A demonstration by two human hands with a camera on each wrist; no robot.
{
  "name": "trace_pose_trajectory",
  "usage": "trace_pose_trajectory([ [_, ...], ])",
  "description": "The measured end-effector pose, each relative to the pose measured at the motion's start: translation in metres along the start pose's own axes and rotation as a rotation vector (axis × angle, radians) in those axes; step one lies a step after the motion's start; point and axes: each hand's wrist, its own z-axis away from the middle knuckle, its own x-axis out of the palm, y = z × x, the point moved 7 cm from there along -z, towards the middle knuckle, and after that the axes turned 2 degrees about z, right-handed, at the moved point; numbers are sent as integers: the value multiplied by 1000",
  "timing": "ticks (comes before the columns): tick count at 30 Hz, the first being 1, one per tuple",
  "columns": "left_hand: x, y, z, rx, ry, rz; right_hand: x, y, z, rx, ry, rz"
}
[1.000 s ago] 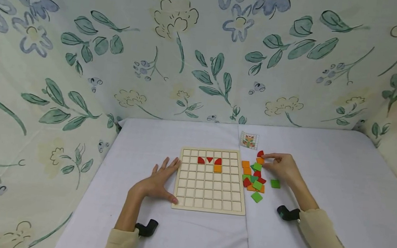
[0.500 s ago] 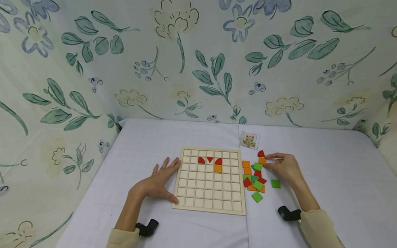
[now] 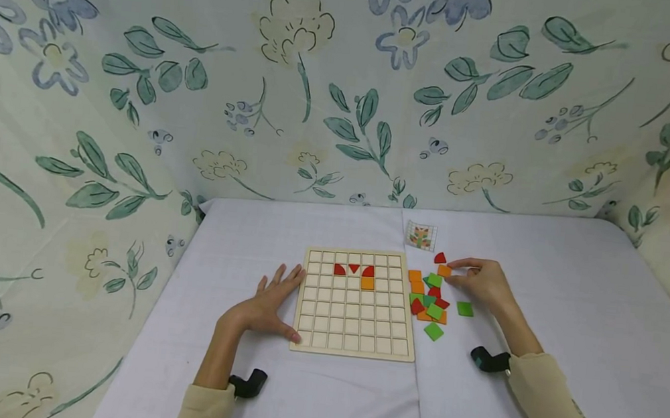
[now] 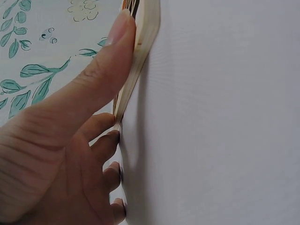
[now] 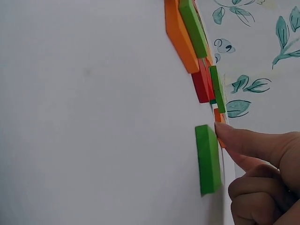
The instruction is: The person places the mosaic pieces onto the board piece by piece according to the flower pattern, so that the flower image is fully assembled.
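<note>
The left hand is spread, thumb on the near corner of the board and fingertips at its left edge. The board lies flat on the surface, directly right of that hand. Seated in its cells, counting from the hand's side: a red quarter, a red triangle, and a second red quarter with an orange square just below. Between board and right hand lies the pile, partly overlapping; a card lies beyond it.

The right hand pinches an orange tile between thumb and index finger, other fingers curled. A lone green tile lies just below this hand.

Handling, in judgement: the orange tile should be light, stiff, fairly smooth and hard to break; best taken by opposite edges, its thinness leaving little to grip.

Not established: the orange tile's clearance from the surface; the index fingertip, masked in the right wrist view; lower pieces in the pile; the card's finer print. The left wrist view cuts the board off.
</note>
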Motion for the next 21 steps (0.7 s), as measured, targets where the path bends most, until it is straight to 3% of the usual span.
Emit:
trace_pose_trajectory([
  [8, 1, -2, 1, -5, -6, -15, -2, -5, 1, -15, 4, 32],
  [14, 1, -3, 1, 1, -5, -14, -6, -23, 8, -107, 36, 22],
  [21, 2, -3, 0, 4, -1, -27, 20, -61, 24, -184, -94, -50],
])
